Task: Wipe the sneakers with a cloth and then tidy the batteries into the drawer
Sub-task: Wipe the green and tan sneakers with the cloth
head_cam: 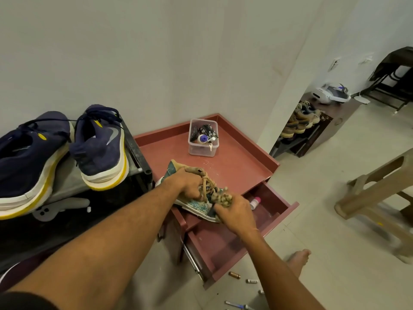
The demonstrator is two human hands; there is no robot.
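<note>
Head view looks down on a reddish cabinet top with a raised rim, set against a pale wall. Left hand is closed around the ankle of a teal patterned sneaker with tan laces, holding it over the near edge of the tabletop. Right hand is curled at the shoe's toe end, fingers pressed against it; whether it has a cloth in its grip I cannot tell. Just below the shoe an open drawer sticks out, with a small pink-capped bottle lying inside. Several batteries lie scattered on the floor near the drawer's front corner. On the far part of the tabletop stands a clear plastic box of small items. To the left, two navy sneakers with yellow-edged soles rest on a dark shelf.
</note>
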